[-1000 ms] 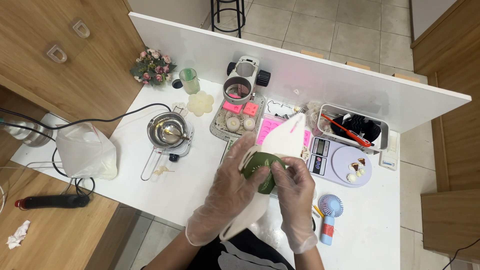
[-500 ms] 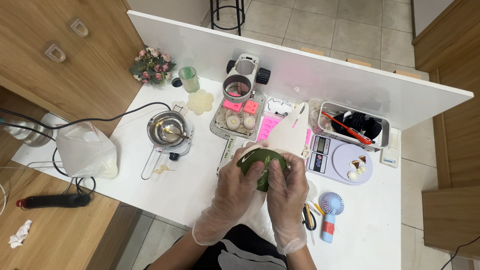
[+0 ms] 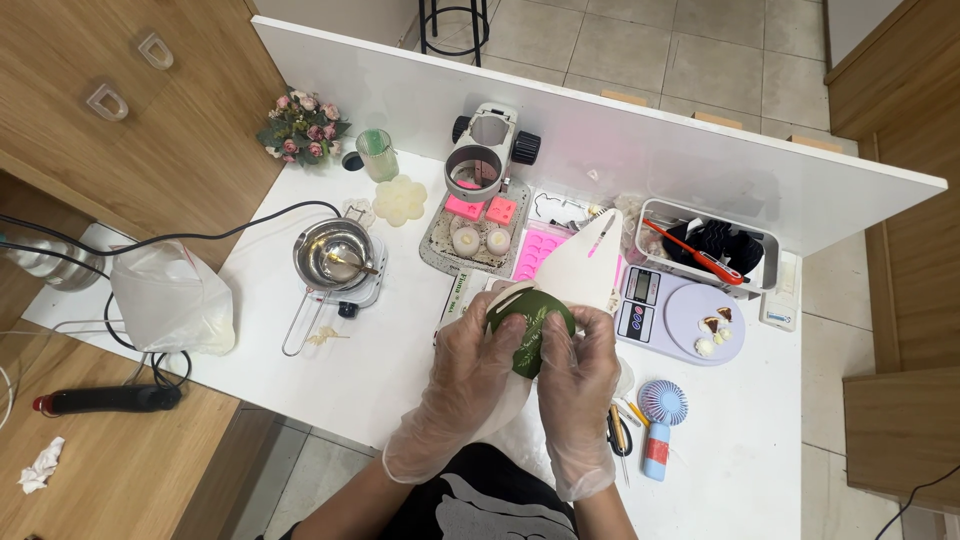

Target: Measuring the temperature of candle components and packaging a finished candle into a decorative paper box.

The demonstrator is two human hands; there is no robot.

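White tabletop (image 3: 330,380) fills the view, edged by wooden floor and a white partition. Near its middle, the gloved left hand (image 3: 470,365) and right hand (image 3: 580,365) both wrap curled fingers round a dark green ball (image 3: 528,328), which sits on a white cone-shaped paper (image 3: 585,270) rising toward 12 o'clock. At 10 o'clock stands a steel melting pot (image 3: 330,255); at 3 o'clock a lilac scale (image 3: 685,320); at 5 o'clock a small blue fan (image 3: 660,420). The ball looks light, smooth, possibly brittle; it likely wants cupping from 2 opposite sides, gently.
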